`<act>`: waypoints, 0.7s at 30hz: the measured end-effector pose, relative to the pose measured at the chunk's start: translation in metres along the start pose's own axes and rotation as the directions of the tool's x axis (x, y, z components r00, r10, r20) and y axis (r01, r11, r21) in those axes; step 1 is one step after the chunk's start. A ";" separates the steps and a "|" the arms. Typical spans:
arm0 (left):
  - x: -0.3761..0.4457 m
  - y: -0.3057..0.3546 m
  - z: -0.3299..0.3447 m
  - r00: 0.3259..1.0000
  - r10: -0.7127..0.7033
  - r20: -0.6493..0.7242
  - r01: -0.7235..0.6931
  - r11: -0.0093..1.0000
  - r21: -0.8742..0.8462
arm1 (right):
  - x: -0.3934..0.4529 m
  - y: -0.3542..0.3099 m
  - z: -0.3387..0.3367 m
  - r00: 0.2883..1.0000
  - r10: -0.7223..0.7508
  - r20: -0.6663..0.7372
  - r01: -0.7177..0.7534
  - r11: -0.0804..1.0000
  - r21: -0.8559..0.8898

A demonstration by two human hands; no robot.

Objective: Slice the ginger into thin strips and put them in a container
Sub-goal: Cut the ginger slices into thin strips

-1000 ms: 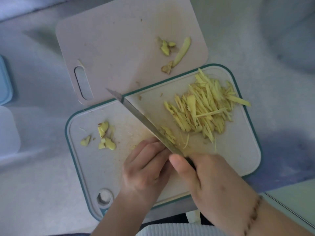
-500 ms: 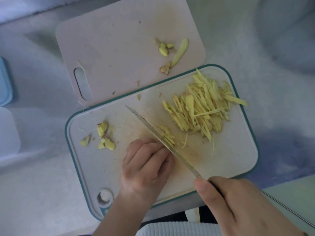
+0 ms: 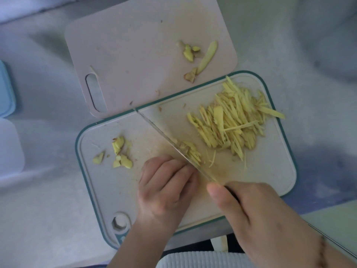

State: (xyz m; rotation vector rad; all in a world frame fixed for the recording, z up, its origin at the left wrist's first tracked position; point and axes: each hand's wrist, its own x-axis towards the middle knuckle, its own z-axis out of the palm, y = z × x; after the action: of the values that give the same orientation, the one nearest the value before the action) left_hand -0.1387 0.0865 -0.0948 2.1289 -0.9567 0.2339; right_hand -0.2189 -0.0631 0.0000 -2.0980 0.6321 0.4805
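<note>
Pink board point(image 3: 135, 55) behind, ginger scraps point(image 3: 120, 151) left, strip pile point(image 3: 231, 124) right of knife point(image 3: 168, 141)

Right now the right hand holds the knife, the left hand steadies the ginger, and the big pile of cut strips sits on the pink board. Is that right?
Not quite. The head view shows the pile of strips on the teal-rimmed board, right of the knife. The pink board holds only a few scraps. The right hand does hold the knife, and the left hand steadies the ginger.

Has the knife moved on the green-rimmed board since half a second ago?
Yes. The knife has slid forward: its tip now reaches the far rim of the green-rimmed board, and the right hand is now over the board's near edge.
</note>
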 end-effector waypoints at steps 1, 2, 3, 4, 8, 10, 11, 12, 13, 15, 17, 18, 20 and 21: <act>0.000 0.000 0.000 1.000 -0.001 -0.002 0.001 1.000 0.003 | -0.008 0.004 0.000 1.000 0.015 -0.021 -0.015 1.000 -0.008; -0.001 0.000 0.000 1.000 0.003 -0.001 -0.003 1.000 0.003 | -0.014 0.005 0.000 1.000 0.027 -0.013 -0.027 1.000 -0.006; -0.001 0.000 0.000 1.000 0.008 0.001 -0.008 1.000 0.006 | -0.018 0.009 0.000 1.000 0.018 -0.009 -0.018 0.999 -0.049; -0.002 0.000 0.000 1.000 0.013 0.001 -0.013 1.000 0.013 | -0.020 0.013 0.001 0.999 -0.006 -0.040 0.002 0.995 -0.099; -0.003 0.000 -0.001 1.000 0.024 -0.001 -0.024 0.998 0.057 | -0.025 0.016 0.006 0.991 -0.055 -0.125 0.042 0.993 -0.110; -0.003 0.000 0.001 1.000 0.025 -0.008 -0.025 0.998 0.065 | -0.026 0.018 0.007 0.992 -0.024 -0.124 0.012 0.995 -0.094; -0.003 0.000 0.002 1.000 0.027 -0.012 -0.026 0.997 0.066 | -0.024 0.019 0.008 0.993 -0.015 -0.116 0.003 0.995 -0.101; -0.003 0.000 0.002 0.999 0.029 -0.014 -0.028 0.998 0.062 | -0.022 0.018 0.008 0.996 -0.003 -0.094 -0.006 0.996 -0.094; -0.004 0.000 0.003 0.999 0.030 -0.016 -0.029 0.998 0.056 | -0.018 0.016 0.008 0.997 0.016 -0.071 -0.022 0.996 -0.083; -0.003 -0.001 0.003 0.999 0.027 -0.020 -0.026 0.999 0.043 | -0.006 0.008 0.009 0.999 0.043 0.005 -0.043 0.997 -0.057; -0.002 -0.001 0.003 1.000 0.024 -0.014 -0.024 0.999 0.038 | 0.010 -0.003 0.010 0.999 0.001 0.049 0.000 1.000 -0.024; -0.002 0.000 0.002 1.000 0.019 -0.009 -0.019 0.999 0.037 | 0.014 -0.007 0.010 0.999 -0.027 0.039 0.027 1.000 -0.008; -0.001 0.002 0.001 1.000 0.016 -0.015 -0.015 0.999 0.039 | 0.011 -0.008 0.009 0.999 -0.033 0.018 0.033 0.999 -0.005; 0.000 0.002 0.001 1.000 0.015 -0.023 -0.014 0.999 0.048 | 0.006 -0.008 0.007 1.000 -0.012 0.014 0.013 1.000 -0.014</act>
State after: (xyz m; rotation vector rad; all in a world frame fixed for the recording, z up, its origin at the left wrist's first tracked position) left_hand -0.1406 0.0850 -0.0940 2.1585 -0.9623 0.2909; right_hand -0.2102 -0.0544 -0.0020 -2.1086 0.6090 0.4932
